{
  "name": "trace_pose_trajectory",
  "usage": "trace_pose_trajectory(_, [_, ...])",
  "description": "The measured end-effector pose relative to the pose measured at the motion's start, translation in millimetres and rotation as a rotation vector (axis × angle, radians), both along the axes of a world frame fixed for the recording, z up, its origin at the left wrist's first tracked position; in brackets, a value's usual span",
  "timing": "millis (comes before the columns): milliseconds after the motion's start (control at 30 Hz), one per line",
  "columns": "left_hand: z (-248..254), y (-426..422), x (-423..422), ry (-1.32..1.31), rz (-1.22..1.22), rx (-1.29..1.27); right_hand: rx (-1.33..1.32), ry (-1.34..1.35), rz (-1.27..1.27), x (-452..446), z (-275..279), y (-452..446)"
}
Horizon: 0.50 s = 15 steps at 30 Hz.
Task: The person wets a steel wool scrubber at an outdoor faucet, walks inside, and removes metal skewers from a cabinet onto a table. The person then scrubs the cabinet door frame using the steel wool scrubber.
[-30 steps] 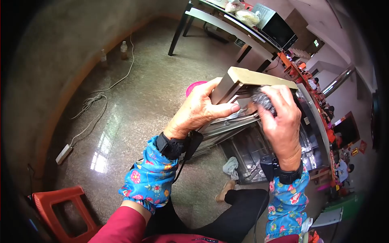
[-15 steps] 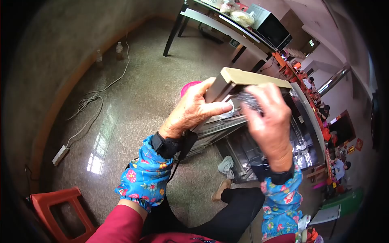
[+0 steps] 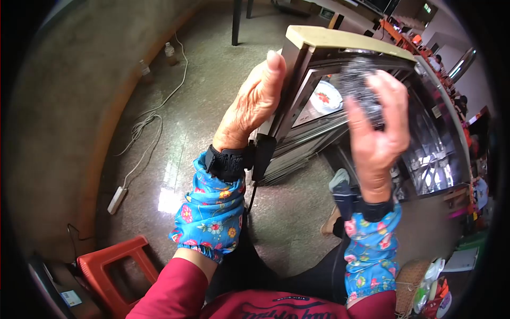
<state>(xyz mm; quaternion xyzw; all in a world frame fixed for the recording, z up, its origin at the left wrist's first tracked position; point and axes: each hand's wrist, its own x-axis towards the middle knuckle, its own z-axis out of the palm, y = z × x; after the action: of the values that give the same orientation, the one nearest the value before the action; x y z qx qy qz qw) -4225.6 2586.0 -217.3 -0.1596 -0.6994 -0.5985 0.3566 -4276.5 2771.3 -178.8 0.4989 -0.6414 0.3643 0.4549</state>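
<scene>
Hands [image 3: 380, 135] apart | left upright against door frame [image 3: 289, 93] | right clamped on scourer [image 3: 365, 94]

Red stool [image 3: 112, 253]; power strip [image 3: 117, 200] on floor [image 3: 207, 69]; bottles [image 3: 170, 52] near wall [image 3: 69, 117].

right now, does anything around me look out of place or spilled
The white cord looks untidy: it lies in a loose tangle on the floor, with its power strip beside the red stool, where a foot might catch it. I see no clear spill or damage.
</scene>
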Motion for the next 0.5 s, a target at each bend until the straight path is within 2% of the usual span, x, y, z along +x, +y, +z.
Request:
trace_pose_trajectory(33, [5.0, 0.2, 4.4, -0.171, 0.108, -0.012, -0.058, -0.068, 0.074, 5.3, -11.0, -13.9])
trace_pose_trajectory(67, [3.7, 2.5, 1.5, -0.118, 0.124, 0.010, -0.116, -0.136, 0.146, 8.7, -20.1, -22.8])
trace_pose_trajectory(133, [2.0, 6.6, -3.3, -0.078, 0.144, 0.021, -0.013, -0.074, 0.129, 11.5, -29.2, -26.4])
trace_pose_trajectory(200, [3.8, 6.8, -4.5, -0.056, 0.084, 0.086, 0.049, -0.199, 0.198, 13.5, -64.4, -28.8])
trace_pose_trajectory(233, [3.7, 3.7, -2.0, -0.201, 0.100, 0.096, 0.124, -0.238, 0.174, 15.2, -87.4, -23.4])
trace_pose_trajectory(267, [4.9, 3.0, -1.5, -0.196, 0.104, 0.092, 0.200, -0.268, 0.154, 19.5, -95.4, -22.0])
trace_pose_trajectory(333, [4.3, 0.9, -0.3, -0.276, 0.150, 0.005, 0.169, -0.261, 0.160, 17.3, -97.1, -19.5])
trace_pose_trajectory(400, [4.7, 7.1, -2.4, -0.090, 0.046, 0.054, 0.064, -0.235, 0.152, 19.1, -79.4, -22.6])
trace_pose_trajectory(467, [6.6, 7.9, -6.3, -0.037, -0.134, 0.165, -0.060, -0.192, 0.153, 16.4, -52.1, -29.5])
trace_pose_trajectory(500, [6.7, 6.3, -7.4, -0.030, -0.094, 0.147, -0.041, -0.193, 0.152, 17.1, -58.2, -30.7])
